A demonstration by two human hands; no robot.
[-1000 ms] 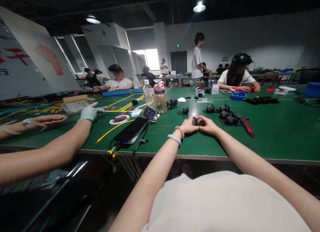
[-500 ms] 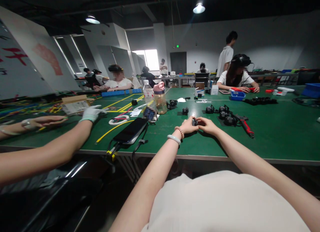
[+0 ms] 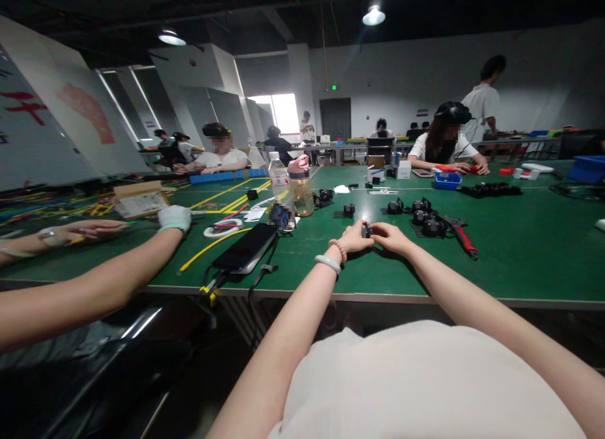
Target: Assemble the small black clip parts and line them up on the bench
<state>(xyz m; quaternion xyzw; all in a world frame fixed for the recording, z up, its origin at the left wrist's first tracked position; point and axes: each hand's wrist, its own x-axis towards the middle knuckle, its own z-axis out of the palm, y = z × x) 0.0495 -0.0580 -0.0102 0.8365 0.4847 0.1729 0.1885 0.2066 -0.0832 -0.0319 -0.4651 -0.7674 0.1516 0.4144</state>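
Note:
My left hand (image 3: 354, 238), with a bead bracelet and a pale bangle at the wrist, is closed on a small black part (image 3: 365, 231). From the other side, my right hand (image 3: 391, 237) pinches the same part with thumb and fingers. Much of the part is hidden by the fingers. Beyond my hands a black block-shaped part (image 3: 348, 210) stands on the green table (image 3: 302, 262). To the right are another such part (image 3: 394, 206) and a cluster of black parts (image 3: 431, 225). A red-handled wrench (image 3: 465, 239) lies beside the cluster.
On my left lie a phone (image 3: 246, 249) with cables and a roll of white tape (image 3: 222, 227). A pink-lidded drinking bottle (image 3: 301, 190) and a clear bottle (image 3: 278, 174) stand behind. A co-worker's gloved hand (image 3: 174, 218) is at far left. A blue bin (image 3: 447, 180) stands across the table.
My hands stay nearly in place on the black part. The co-worker's gloved hand has curled, its fingers no longer stretched to the right. In the background a standing person has moved right.

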